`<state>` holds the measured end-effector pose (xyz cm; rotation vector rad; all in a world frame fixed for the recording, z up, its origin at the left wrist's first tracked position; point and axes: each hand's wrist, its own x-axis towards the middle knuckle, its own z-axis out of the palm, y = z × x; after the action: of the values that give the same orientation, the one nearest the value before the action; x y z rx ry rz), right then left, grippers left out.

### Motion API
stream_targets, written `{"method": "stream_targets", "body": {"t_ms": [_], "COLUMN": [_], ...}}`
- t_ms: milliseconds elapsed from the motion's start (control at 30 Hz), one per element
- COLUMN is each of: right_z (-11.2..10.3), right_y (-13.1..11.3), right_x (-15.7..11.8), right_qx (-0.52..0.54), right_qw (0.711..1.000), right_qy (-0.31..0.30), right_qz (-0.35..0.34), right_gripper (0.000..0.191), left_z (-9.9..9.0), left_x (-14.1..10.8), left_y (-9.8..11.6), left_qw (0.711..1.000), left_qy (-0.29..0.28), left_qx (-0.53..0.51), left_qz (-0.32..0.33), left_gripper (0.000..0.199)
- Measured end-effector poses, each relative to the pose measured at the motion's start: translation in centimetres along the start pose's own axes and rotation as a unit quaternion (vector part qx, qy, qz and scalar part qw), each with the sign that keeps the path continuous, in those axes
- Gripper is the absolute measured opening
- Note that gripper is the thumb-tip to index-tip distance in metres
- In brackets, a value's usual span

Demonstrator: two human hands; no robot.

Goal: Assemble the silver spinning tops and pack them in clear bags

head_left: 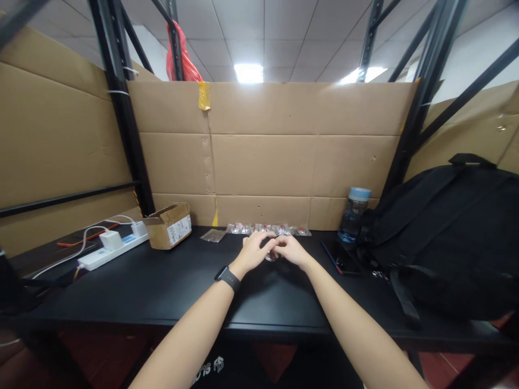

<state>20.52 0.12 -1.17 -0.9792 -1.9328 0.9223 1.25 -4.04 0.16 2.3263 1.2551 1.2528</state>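
Observed left hand [256, 253] and right hand [292, 250] meeting over the table [162, 292], toward the middle of its far edge, pinched narrowly on a small shiny item [271, 256]; cannot tell its shape. Noted clear packets [239, 228] along the far edge, cardboard box [169, 227] near the far left corner.

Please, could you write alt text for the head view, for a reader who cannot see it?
A person's left hand and right hand meet at a small shiny item over a black table. Behind them lie clear packets; a box stands to the left, a bottle and backpack to the right.
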Motion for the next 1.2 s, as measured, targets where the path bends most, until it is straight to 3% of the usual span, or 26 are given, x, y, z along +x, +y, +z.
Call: {"method": "stream_targets", "body": {"t_ms": [100, 333, 467, 533, 667, 767, 967, 1200], "right_z": [-0.3, -0.9, -0.7, -0.5, 0.1, 0.3, 0.6, 0.5], "right_y": [0.1, 0.1, 0.5, 1.2, 2.5, 2.9, 2.1, 0.6], "right_x": [0.1, 0.2, 0.3, 0.4, 0.3, 0.3, 0.5, 0.0], "right_qx": [-0.046, -0.018, -0.054, -0.095, -0.211, -0.248, -0.283, -0.391], "right_qw": [0.998, 0.997, 0.996, 0.993, 0.975, 0.968, 0.958, 0.920], "right_qy": [0.017, 0.059, 0.028, 0.041, 0.067, 0.031, 0.017, 0.024], "right_qz": [-0.041, -0.052, -0.070, -0.056, -0.021, -0.026, -0.044, -0.002], "right_gripper": [0.018, 0.017, 0.017, 0.015, 0.030, 0.016, 0.013, 0.011], "left_z": [-0.3, -0.4, -0.5, -0.7, -1.0, -1.2, -1.2, -0.3], "left_x": [-0.1, 0.0, 0.0, 0.0, 0.0, -0.1, -0.3, -0.4], "left_y": [-0.2, -0.7, -0.9, -1.4, -2.8, -3.7, -3.9, -2.7], "left_qw": [0.998, 0.994, 0.992, 0.989, 0.984, 0.981, 0.971, 0.949], "left_qy": [-0.054, -0.096, -0.086, -0.081, -0.062, -0.058, -0.066, -0.056], "left_qx": [0.008, 0.044, 0.088, 0.115, 0.143, 0.152, 0.213, 0.305], "left_qz": [-0.014, -0.029, -0.032, -0.050, -0.086, -0.108, -0.081, -0.063], "left_gripper": [0.027, 0.020, 0.015, 0.016, 0.010, 0.009, 0.010, 0.020]}}
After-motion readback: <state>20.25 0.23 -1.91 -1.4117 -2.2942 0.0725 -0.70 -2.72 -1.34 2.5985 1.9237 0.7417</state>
